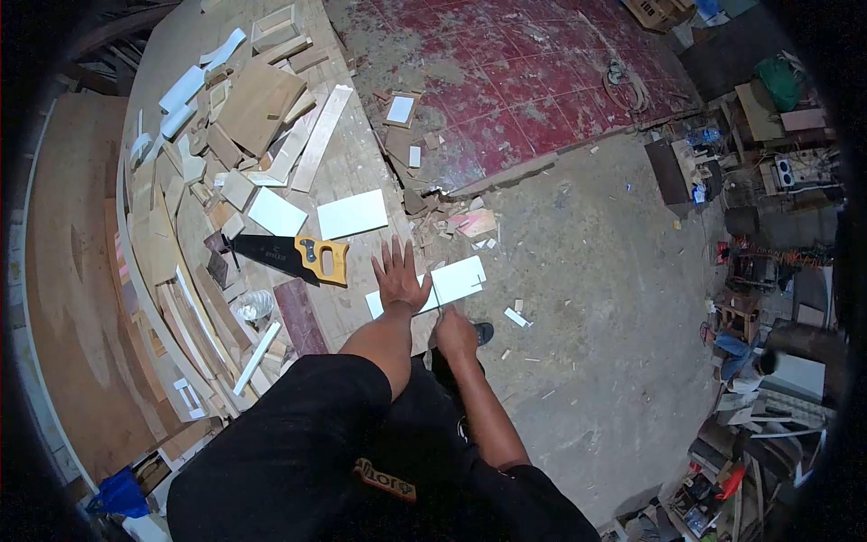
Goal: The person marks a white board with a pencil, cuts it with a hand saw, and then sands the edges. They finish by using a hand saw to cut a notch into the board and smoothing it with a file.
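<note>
A narrow white board (459, 279) lies across the edge of the wooden workbench (361, 262), one end reaching out over the floor. Flat on it, fingers spread, rests my left hand (400, 278). My right hand (454, 334) is closed round the near end of a thin, dark blade (436, 294), which crosses the board just right of my left thumb. Its handle, if it has one, is hidden in my fist. Short dark lines or cuts show near the board's far end. Left of my left hand lies a handsaw (289, 256) with a yellow handle.
Two white panels (352, 214) (277, 212) lie beyond the handsaw. Wood offcuts (257, 104) are heaped on the bench's far left. A clear plastic bundle (254, 305) sits near a dark red board (300, 316). Scraps litter the concrete floor (596, 298); clutter lines the right side.
</note>
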The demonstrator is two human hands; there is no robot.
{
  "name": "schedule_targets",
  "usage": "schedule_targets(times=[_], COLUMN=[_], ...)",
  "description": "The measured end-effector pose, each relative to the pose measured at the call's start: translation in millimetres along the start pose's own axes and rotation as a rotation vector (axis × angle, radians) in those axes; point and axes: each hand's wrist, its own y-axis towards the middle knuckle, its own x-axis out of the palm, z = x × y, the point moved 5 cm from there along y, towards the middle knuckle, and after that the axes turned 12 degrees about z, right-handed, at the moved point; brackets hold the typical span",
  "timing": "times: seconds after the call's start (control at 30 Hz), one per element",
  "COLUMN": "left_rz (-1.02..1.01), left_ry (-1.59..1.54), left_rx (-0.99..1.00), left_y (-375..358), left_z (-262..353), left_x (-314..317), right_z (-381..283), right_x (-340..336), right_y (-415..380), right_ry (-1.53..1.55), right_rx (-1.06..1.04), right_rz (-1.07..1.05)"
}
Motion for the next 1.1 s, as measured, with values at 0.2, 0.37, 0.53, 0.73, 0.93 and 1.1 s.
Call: schedule_targets(times=[0.2, 0.37, 0.53, 0.73, 0.93, 1.1], left_rz=[0.046, 0.037, 0.045, 0.088, 0.076, 0.018], left_ry=[-0.015, -0.040, -0.037, -0.073, -0.068, -0.021], left_rx=[0.015, 0.001, -0.005, -0.001, -0.005, -0.026], left_y=[-1.0, -1.5, -1.5, -1.5, -1.9, -1.1], left_z=[0.7, -0.1, 0.6, 0.2, 1.6, 1.5], left_x=[-1.4, -1.6, -4.2, 0.5, -2.1, -2.5], right_z=[-5.9, -0.8, 1.8, 5.8, 7.9, 12.6], right_x=[-1.6, 2.2, 6.9, 17.3, 14.5, 19.6], right_y=[7.1, 6.7, 4.4, 2.9, 1.5, -0.2], right_ry=[0.038, 0.051, 0.079, 0.061, 0.073, 0.083], right_rx=[0.015, 0.009, -0.006, -0.030, -0.035, -0.017], right_rz=[0.013, 0.037, 0.068, 0.123, 0.132, 0.090])
